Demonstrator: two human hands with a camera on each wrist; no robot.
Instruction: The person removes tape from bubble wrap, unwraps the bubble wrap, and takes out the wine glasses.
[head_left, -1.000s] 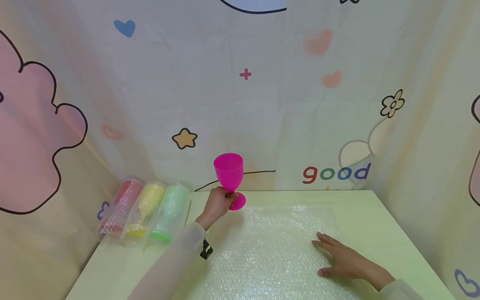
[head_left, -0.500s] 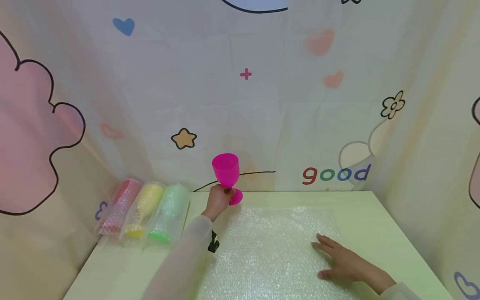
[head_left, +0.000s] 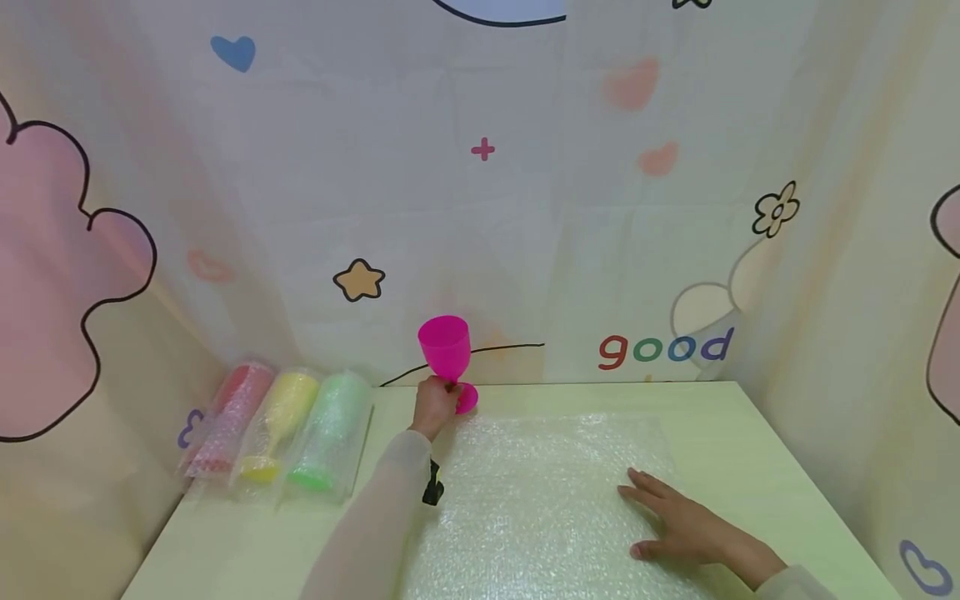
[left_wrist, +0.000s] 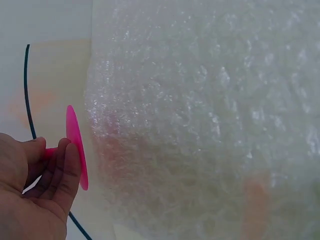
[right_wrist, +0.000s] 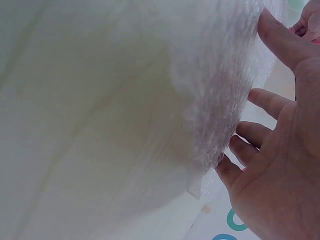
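Note:
A bright pink plastic goblet [head_left: 445, 348] stands upright near the table's back edge, its round foot [left_wrist: 75, 150] just beyond the fingers in the left wrist view. My left hand [head_left: 436, 407] pinches it by the stem, low down near the foot. Spread over the middle of the table is a clear sheet of bubble wrap [head_left: 540, 500], its far edge close to the goblet. My right hand [head_left: 686, 521] rests on the sheet's right side with fingers spread, and the right wrist view shows its fingertips [right_wrist: 266, 25] touching the bubble wrap.
Three bubble-wrapped goblets lie side by side at the table's left: a red one [head_left: 232, 417], a yellow one [head_left: 285, 408] and a green one [head_left: 333, 421]. Behind the pale table [head_left: 750, 467] hangs a printed curtain [head_left: 525, 250], which also closes off both sides.
My left hand has brought the pink goblet slightly left and down towards the back of the table. The right hand stays in place on the bubble wrap. The head view has shifted a little.

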